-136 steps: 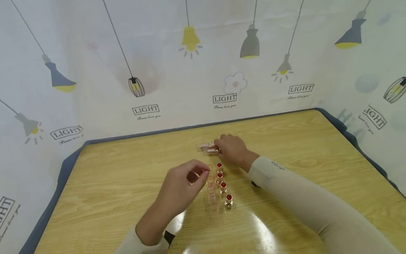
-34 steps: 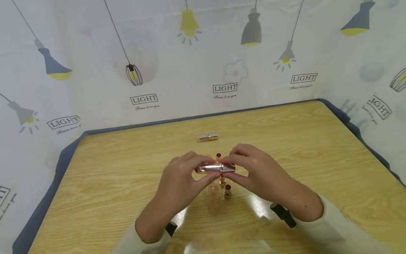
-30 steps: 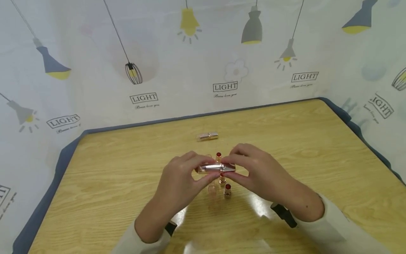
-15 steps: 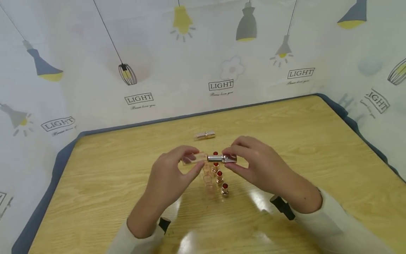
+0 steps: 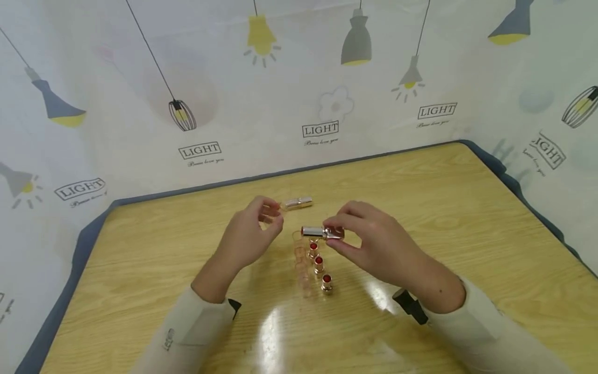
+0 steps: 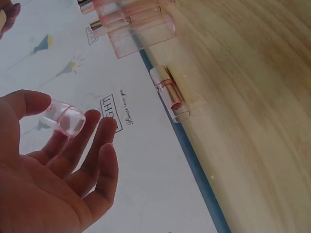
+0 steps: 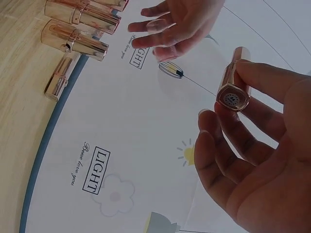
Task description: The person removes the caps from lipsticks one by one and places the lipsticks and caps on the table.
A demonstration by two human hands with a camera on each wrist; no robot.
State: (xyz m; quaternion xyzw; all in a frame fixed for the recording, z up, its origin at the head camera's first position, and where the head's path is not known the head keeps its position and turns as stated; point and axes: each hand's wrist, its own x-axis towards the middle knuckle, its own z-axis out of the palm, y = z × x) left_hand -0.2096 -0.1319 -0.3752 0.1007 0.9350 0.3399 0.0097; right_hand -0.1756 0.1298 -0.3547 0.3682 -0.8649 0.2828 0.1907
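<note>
In the head view, my right hand pinches an uncapped lipstick by its shiny base, holding it sideways above the table; in the right wrist view, the lipstick's round base label faces the camera. Off to its left, my left hand holds a clear pink lipstick cap between thumb and fingers, apart from the tube. Below the hands, several uncapped lipsticks with red tips stand upright in a line. Clear caps stand in a line just left of them.
Behind the hands, one capped lipstick lies on its side on the wooden table. A white cloth printed with lamps hangs around the table's back and sides.
A second lying lipstick was picked up from the back of the table and brought between both hands. Its cap was pulled off, and my left hand has moved left and back with it.
</note>
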